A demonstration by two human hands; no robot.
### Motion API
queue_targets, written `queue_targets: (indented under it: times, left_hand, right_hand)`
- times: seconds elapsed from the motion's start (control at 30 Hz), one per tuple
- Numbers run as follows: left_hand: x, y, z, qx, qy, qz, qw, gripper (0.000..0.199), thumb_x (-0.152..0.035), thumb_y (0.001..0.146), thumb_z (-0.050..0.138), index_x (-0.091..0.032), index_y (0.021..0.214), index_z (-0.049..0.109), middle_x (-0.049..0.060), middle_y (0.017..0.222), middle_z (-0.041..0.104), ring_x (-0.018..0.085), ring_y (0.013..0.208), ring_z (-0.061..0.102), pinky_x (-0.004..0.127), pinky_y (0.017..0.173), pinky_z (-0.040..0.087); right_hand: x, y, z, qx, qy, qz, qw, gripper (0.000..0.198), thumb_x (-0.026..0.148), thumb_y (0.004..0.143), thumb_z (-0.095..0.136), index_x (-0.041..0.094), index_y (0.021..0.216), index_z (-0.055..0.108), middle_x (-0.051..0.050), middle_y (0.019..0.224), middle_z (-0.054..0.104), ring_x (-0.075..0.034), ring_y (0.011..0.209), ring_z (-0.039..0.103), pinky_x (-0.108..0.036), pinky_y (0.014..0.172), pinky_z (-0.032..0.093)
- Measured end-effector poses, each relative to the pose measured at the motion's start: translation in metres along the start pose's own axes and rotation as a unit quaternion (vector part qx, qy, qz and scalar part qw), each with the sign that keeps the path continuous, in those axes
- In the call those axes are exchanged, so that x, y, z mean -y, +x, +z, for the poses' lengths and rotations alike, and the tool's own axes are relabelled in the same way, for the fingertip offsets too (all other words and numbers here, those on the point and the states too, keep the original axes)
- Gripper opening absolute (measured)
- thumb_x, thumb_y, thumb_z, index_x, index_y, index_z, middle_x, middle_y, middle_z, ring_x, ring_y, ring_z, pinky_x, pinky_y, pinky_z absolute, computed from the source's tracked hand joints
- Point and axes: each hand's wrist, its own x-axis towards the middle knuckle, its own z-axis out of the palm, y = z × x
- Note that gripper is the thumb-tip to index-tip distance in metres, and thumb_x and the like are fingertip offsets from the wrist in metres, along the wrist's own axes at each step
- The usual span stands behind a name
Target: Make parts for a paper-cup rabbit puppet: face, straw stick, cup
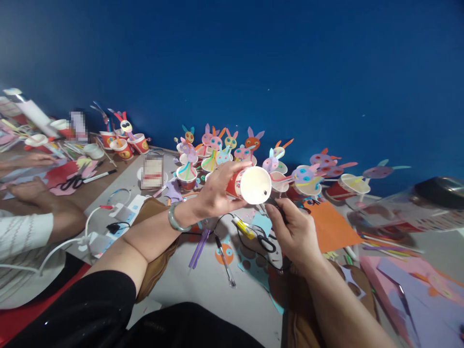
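My left hand (217, 193) is wrapped round a red and white paper cup (255, 185), tipped so its pale inside faces me. A small dark spot shows inside the cup, low on the right. Close against that side, my right hand (295, 227) is closed on a dark object, mostly hidden by the fingers; its kind cannot be made out. Below the hands lie a yellow-labelled tool (243, 227), black-handled scissors (266, 243), a pen (225, 263), purple strips (199, 249) and an orange paper face (224, 253).
Behind my hands stand several paper cups (186, 178) with coloured rabbit heads, along a blue wall (232, 63). At right are a clear bottle (409, 208), orange paper (333, 224) and purple sheets (416, 295). White power strips (112, 217) and another person's arm (54, 212) are at left.
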Motion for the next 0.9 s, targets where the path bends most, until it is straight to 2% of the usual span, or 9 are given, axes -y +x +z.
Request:
queue_targets:
  times: [0.1, 0.23, 0.3, 0.43, 0.53, 0.6, 0.67, 0.73, 0.9]
  left_hand:
    - [0.0, 0.001, 0.0, 0.005, 0.007, 0.008, 1.0, 0.079, -0.045, 0.083, 0.081, -0.027, 0.149, 0.043, 0.017, 0.144, 0.063, 0.033, 0.132, 0.063, 0.053, 0.112, 0.051]
    - [0.0, 0.003, 0.002, -0.026, -0.007, 0.006, 1.0, 0.072, -0.045, 0.081, 0.082, -0.023, 0.142, 0.051, 0.016, 0.137, 0.068, 0.03, 0.124, 0.067, 0.05, 0.106, 0.056]
    - [-0.001, 0.003, 0.003, -0.029, -0.038, -0.029, 0.998, 0.072, -0.049, 0.077, 0.085, -0.02, 0.136, 0.056, 0.015, 0.13, 0.071, 0.029, 0.118, 0.07, 0.047, 0.102, 0.058]
    - [-0.005, 0.004, 0.003, -0.003, -0.113, -0.14, 0.984, 0.081, -0.06, 0.067, 0.089, -0.019, 0.129, 0.058, 0.013, 0.122, 0.073, 0.028, 0.111, 0.071, 0.045, 0.098, 0.06]
    - [-0.008, 0.006, 0.001, 0.006, -0.179, -0.177, 0.968, 0.079, -0.064, 0.069, 0.086, -0.02, 0.127, 0.056, 0.012, 0.118, 0.072, 0.027, 0.106, 0.072, 0.045, 0.093, 0.062]
    - [-0.008, 0.007, -0.001, -0.012, -0.179, -0.186, 0.966, 0.077, -0.066, 0.072, 0.084, -0.021, 0.127, 0.055, 0.011, 0.118, 0.071, 0.026, 0.106, 0.071, 0.046, 0.091, 0.063]
    - [-0.006, 0.006, -0.002, -0.04, -0.132, -0.164, 0.977, 0.079, -0.067, 0.071, 0.084, -0.022, 0.128, 0.053, 0.012, 0.123, 0.068, 0.028, 0.111, 0.069, 0.049, 0.095, 0.062]
    - [-0.004, 0.004, 0.0, -0.052, -0.081, -0.111, 0.989, 0.081, -0.064, 0.071, 0.085, -0.023, 0.133, 0.05, 0.013, 0.128, 0.066, 0.029, 0.116, 0.068, 0.051, 0.1, 0.06]
    - [-0.002, -0.003, 0.01, -0.027, -0.025, 0.048, 0.998, 0.08, -0.056, 0.083, 0.079, -0.025, 0.146, 0.042, 0.015, 0.13, 0.067, 0.03, 0.117, 0.069, 0.048, 0.098, 0.06]
  right_hand:
    - [-0.001, 0.001, 0.0, 0.005, 0.008, 0.009, 1.0, 0.028, 0.044, 0.1, 0.053, 0.023, 0.082, 0.055, 0.005, 0.054, 0.047, -0.012, 0.048, 0.049, -0.026, 0.052, 0.036]
    - [-0.001, 0.002, -0.002, 0.022, 0.031, 0.009, 0.999, 0.028, 0.045, 0.1, 0.053, 0.022, 0.083, 0.056, 0.005, 0.055, 0.046, -0.012, 0.049, 0.048, -0.025, 0.052, 0.036]
    - [0.0, 0.001, -0.003, 0.025, 0.035, 0.0, 0.999, 0.029, 0.046, 0.1, 0.052, 0.022, 0.083, 0.057, 0.005, 0.055, 0.047, -0.011, 0.049, 0.046, -0.025, 0.052, 0.037]
    - [0.001, 0.0, -0.004, 0.022, 0.042, -0.017, 0.999, 0.03, 0.047, 0.099, 0.054, 0.022, 0.083, 0.056, 0.005, 0.054, 0.046, -0.011, 0.048, 0.04, -0.025, 0.05, 0.034]
    - [0.002, 0.0, -0.003, 0.016, 0.057, -0.022, 0.998, 0.031, 0.05, 0.097, 0.057, 0.023, 0.082, 0.054, 0.006, 0.055, 0.043, -0.01, 0.048, 0.038, -0.026, 0.049, 0.031]
    - [0.002, 0.001, -0.001, 0.012, 0.064, -0.01, 0.998, 0.036, 0.055, 0.096, 0.059, 0.023, 0.081, 0.053, 0.006, 0.054, 0.042, -0.01, 0.048, 0.037, -0.026, 0.049, 0.031]
    - [0.001, 0.001, 0.0, 0.003, 0.083, 0.015, 0.996, 0.042, 0.062, 0.096, 0.058, 0.023, 0.079, 0.053, 0.005, 0.055, 0.041, -0.011, 0.05, 0.037, -0.027, 0.05, 0.031]
    - [-0.001, -0.001, 0.0, -0.01, 0.126, 0.048, 0.991, 0.047, 0.068, 0.094, 0.059, 0.023, 0.079, 0.055, 0.004, 0.058, 0.043, -0.012, 0.053, 0.037, -0.027, 0.051, 0.031]
    - [-0.004, -0.005, -0.001, -0.034, 0.239, 0.115, 0.964, 0.054, 0.075, 0.082, 0.071, 0.022, 0.09, 0.065, 0.003, 0.061, 0.047, -0.013, 0.054, 0.038, -0.027, 0.048, 0.029]
